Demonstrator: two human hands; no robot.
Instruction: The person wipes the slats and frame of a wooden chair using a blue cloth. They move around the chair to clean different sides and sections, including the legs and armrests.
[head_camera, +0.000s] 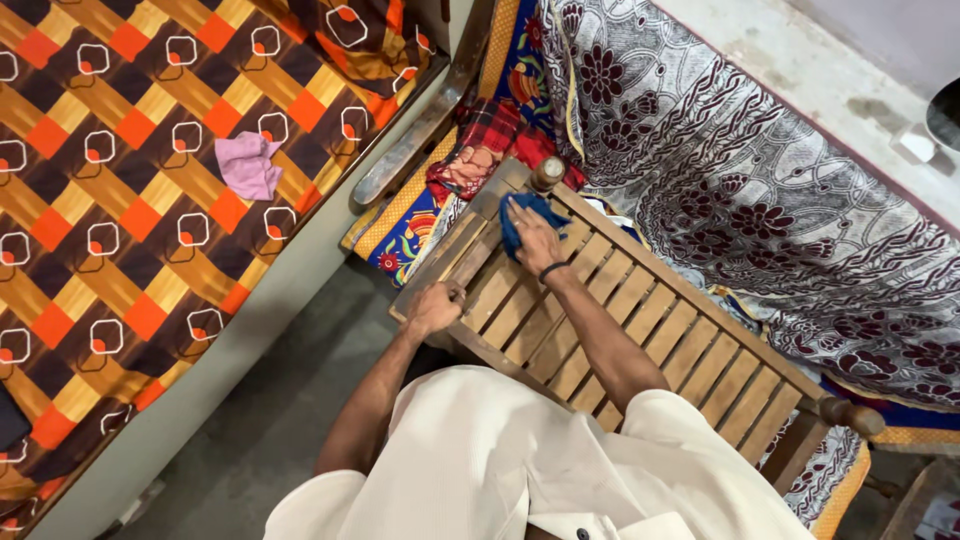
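Near the far end of the slatted wooden bench (640, 340), by its rounded corner post (547, 173), the right hand (537, 238) lies flat with fingers spread, pressing a blue cloth (520, 222) onto the slats. The left hand (434, 308) is curled tight around the bench's near edge rail, steadying it. This looks like the wiping stage, with only the end slats under the cloth; going on would call for sweeping along the slats toward the person's body. A pink rag (248, 165) lies well apart on the patterned bedspread (110, 230).
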